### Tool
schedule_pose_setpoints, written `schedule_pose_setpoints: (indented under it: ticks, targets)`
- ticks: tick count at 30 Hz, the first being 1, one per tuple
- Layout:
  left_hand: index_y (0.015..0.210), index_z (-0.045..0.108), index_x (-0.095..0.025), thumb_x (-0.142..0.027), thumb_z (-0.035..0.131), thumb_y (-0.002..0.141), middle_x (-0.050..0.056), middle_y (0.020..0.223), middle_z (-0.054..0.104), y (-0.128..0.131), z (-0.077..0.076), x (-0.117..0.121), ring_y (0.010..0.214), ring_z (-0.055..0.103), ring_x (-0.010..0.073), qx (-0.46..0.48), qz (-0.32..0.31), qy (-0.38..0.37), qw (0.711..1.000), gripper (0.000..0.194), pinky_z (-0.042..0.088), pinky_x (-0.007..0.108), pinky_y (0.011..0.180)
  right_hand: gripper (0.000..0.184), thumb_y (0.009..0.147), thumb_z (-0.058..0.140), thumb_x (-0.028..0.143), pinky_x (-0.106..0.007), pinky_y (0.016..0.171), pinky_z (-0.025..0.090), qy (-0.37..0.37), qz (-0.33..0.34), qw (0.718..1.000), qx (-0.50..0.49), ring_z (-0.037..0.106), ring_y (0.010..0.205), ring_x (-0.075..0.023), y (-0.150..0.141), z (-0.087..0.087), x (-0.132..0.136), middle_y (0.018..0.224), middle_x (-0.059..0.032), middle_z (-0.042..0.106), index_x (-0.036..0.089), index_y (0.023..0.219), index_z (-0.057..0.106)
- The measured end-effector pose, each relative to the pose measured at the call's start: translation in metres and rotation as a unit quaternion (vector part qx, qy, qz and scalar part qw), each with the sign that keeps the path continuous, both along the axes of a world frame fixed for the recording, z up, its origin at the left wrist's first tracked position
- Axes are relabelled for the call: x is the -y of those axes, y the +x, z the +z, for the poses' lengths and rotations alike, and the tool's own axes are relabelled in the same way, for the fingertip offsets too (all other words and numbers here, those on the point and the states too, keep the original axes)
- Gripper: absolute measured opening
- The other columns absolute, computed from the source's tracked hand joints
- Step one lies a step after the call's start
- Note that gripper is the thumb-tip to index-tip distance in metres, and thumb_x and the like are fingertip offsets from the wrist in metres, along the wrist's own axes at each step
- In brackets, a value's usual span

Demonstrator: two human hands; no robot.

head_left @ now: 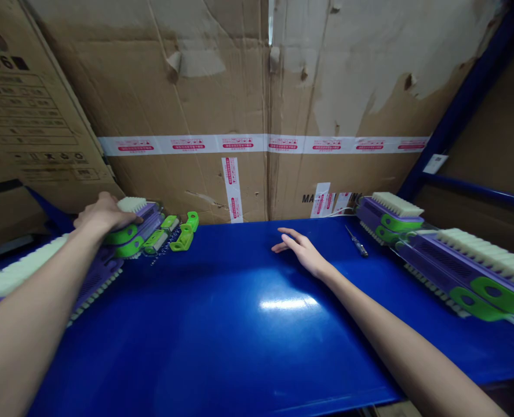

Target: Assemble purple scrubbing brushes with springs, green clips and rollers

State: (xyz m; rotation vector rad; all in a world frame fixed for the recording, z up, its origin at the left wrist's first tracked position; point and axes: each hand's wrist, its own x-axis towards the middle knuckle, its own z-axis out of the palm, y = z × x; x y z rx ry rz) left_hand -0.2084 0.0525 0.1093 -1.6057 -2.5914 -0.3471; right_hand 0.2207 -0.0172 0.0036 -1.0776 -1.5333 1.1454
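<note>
My left hand (102,214) is at the back left with its fingers closed around the near end of a purple and green brush (150,217) with pale bristles. Part of the fingers is hidden behind the hand. Below my left forearm lies a larger purple brush (95,278). Just right of the hand are small green and metal parts (161,234) and bright green brackets (185,231). My right hand (302,252) hovers over the middle of the blue tabletop (222,324), fingers apart and holding nothing.
A screwdriver (356,240) lies at the back right. Beside it stand a stacked purple brush pair (391,214) and a longer stack (452,260) at the right edge. A cardboard wall (196,104) closes off the back, and a blue metal post (456,104) rises at right.
</note>
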Motion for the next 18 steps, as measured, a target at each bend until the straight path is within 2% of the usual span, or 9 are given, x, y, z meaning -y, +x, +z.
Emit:
schedule_pose_setpoints:
  ticks: [2,4,9,18]
  targets:
    - [0.128,0.032,-0.014,-0.080,0.049,0.057,0.019,0.130,0.048,0.001,0.002,0.001,0.115,0.050,0.0348,0.002,0.039,-0.030,0.999,0.098,0.047,0.041,0.077,0.043,0.090,0.046,0.038,-0.041,0.092,0.045,0.000,0.000,1.000,0.000,0.069,0.084,-0.0202,0.000,0.000,0.000,0.085,-0.0074,0.073,0.015,0.126,0.045]
    - [0.129,0.032,-0.012,-0.080,0.049,0.058,0.019,0.130,0.049,0.000,0.004,0.001,0.114,0.051,0.0330,-0.001,0.031,-0.032,0.999,0.100,0.047,0.038,0.076,0.043,0.090,0.046,0.038,-0.041,0.091,0.045,0.000,0.000,1.000,0.001,0.069,0.084,-0.0203,0.000,0.000,0.000,0.085,-0.0076,0.073,0.014,0.126,0.045]
    - [0.129,0.034,-0.009,-0.080,0.052,0.054,0.019,0.126,0.052,-0.003,0.000,-0.003,0.110,0.053,0.0319,0.001,0.012,-0.028,1.000,0.105,0.047,0.034,0.072,0.044,0.090,0.045,0.038,-0.040,0.091,0.046,0.000,0.001,1.000,0.003,0.069,0.084,-0.0200,-0.001,0.000,0.000,0.086,-0.0083,0.073,0.013,0.127,0.044]
    - [0.130,0.034,-0.004,-0.076,0.060,0.049,0.020,0.130,0.050,-0.010,-0.003,-0.011,0.110,0.054,0.0306,0.017,0.038,-0.022,0.999,0.111,0.047,0.031,0.070,0.044,0.090,0.045,0.038,-0.041,0.090,0.046,0.004,0.000,1.000,0.005,0.068,0.084,-0.0206,-0.001,0.000,0.000,0.086,-0.0085,0.073,0.013,0.127,0.045]
